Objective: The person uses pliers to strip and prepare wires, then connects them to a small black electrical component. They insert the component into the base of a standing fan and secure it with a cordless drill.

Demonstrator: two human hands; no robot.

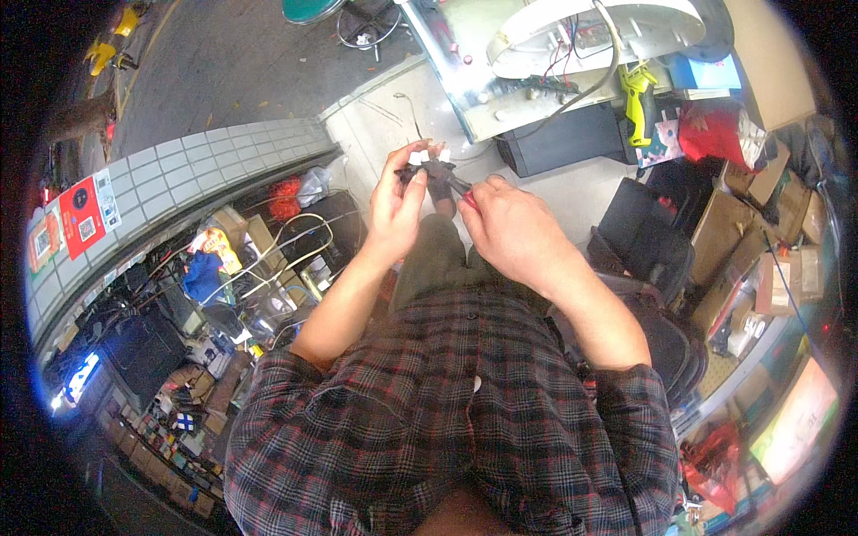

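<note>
My left hand (pixel 398 210) grips a small dark part (pixel 416 170) with pale bits at its top, held in front of my body. My right hand (pixel 512 228) is closed on the red handle of a tool (pixel 467 196), whose dark end reaches to the part at my left fingers. The tool's exact tip is too small to tell.
Ahead stands a lit workbench (pixel 483 116) with a white ring fitting (pixel 658 22), wires and a yellow-green tool (pixel 638 107). Stacked cardboard (pixel 786 277) and black padded items (pixel 626 232) are right. A tiled ledge (pixel 161 179) and cluttered shelves are left. A green stool (pixel 304 7) stands beyond.
</note>
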